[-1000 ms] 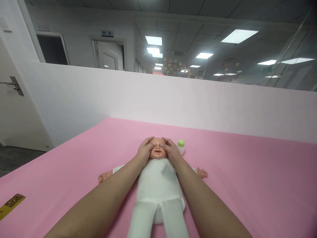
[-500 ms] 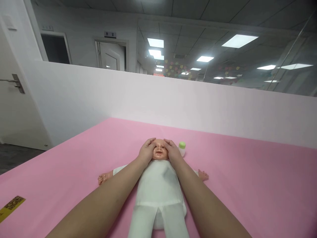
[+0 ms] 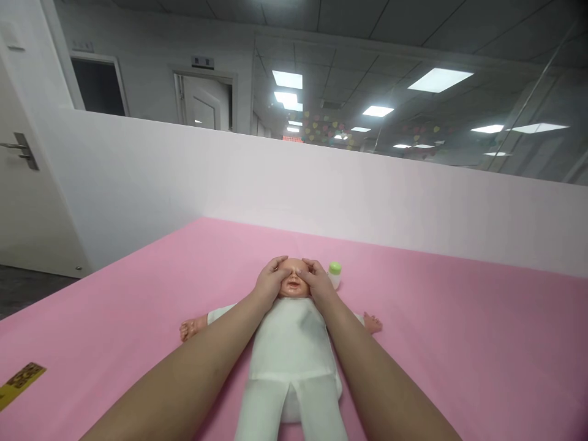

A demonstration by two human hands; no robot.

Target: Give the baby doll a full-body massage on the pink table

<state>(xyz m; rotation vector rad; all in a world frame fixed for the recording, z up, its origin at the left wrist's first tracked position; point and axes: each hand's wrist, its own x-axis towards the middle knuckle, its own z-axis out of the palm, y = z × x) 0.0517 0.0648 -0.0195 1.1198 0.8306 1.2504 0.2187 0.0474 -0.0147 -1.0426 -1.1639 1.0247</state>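
Observation:
A baby doll (image 3: 294, 343) in a white cloth suit lies on its back on the pink tabletop (image 3: 459, 343), arms spread to both sides. My left hand (image 3: 272, 278) is wrapped round one side of the doll's head, with its thumb over the eye there. On the other side, my right hand (image 3: 318, 282) grips the head the same way, its thumb resting over the other eye. Between the thumbs, the doll's nose and mouth show below. Just beyond my right hand stands a small bottle (image 3: 335, 275) with a green cap, partly hidden by that hand.
A white partition wall (image 3: 321, 190) runs along the far side of the table. At the near left lies a yellow strip (image 3: 21, 386) with a printed code. To the left is a door with a metal handle (image 3: 21, 151).
Both thumbs have moved inward on the doll's face, from beside the eyes to over them. The hands stay round the head. The view has shifted slightly.

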